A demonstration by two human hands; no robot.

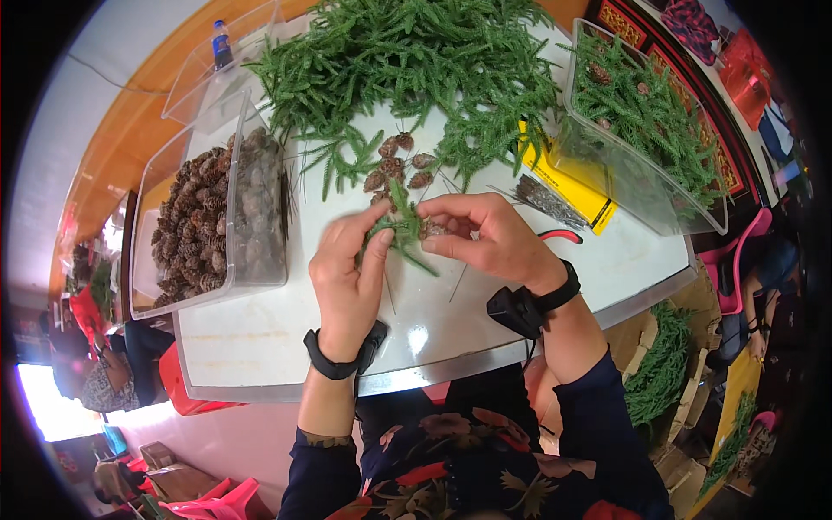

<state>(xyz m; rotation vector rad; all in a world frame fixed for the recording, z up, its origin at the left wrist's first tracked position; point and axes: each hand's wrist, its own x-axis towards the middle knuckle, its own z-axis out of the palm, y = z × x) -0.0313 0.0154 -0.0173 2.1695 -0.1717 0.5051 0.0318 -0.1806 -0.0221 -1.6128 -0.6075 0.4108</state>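
Observation:
Over the middle of the white table, a small green artificial pine sprig (404,227) is between my two hands. My left hand (343,276) has its thumb and fingers closed on the sprig's left side. From the right, my right hand (490,239) pinches toward the same sprig with thumb and index finger. A brownish piece, perhaps a pine cone, shows partly between those fingers; the hand hides most of it. Just beyond my hands lie several loose pine cones (420,179) on thin wire stems.
A clear bin of pine cones (192,227) stands at left, another clear bin (637,178) with green sprigs at right. Green branches (407,65) heap at the back. A yellow packet (568,186), wire pieces (548,201) and a red-handled tool (562,235) lie right. A bottle (222,45) stands back left.

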